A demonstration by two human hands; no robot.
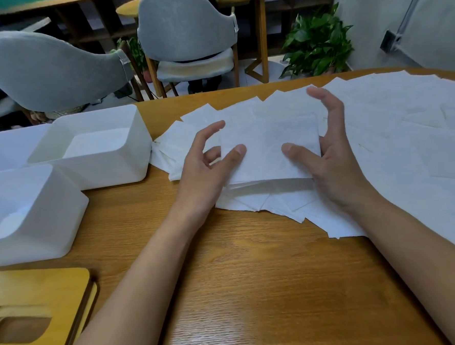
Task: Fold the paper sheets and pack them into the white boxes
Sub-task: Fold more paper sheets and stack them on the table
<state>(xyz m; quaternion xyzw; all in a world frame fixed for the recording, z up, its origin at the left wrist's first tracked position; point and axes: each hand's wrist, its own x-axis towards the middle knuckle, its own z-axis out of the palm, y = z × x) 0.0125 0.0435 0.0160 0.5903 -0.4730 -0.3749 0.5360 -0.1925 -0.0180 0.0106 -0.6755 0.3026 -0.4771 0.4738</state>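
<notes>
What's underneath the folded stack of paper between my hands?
More loose white sheets, fanned out on the wooden table; their corners poke out below the folded stack. How many lie directly beneath is hidden.

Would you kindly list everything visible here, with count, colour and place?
table: one, brown wood, foreground
folded paper stack: one, white, table centre
loose sheets: many, white, spread centre to right
boxes: at least two, white, open, table's left
lids: stacked, yellow wood, near-left corner
chairs: two, grey, beyond table
plants: two, green, floor beyond table
left hand: thumb on stack's left side
right hand: thumb on stack's right side, fingers spread
</notes>
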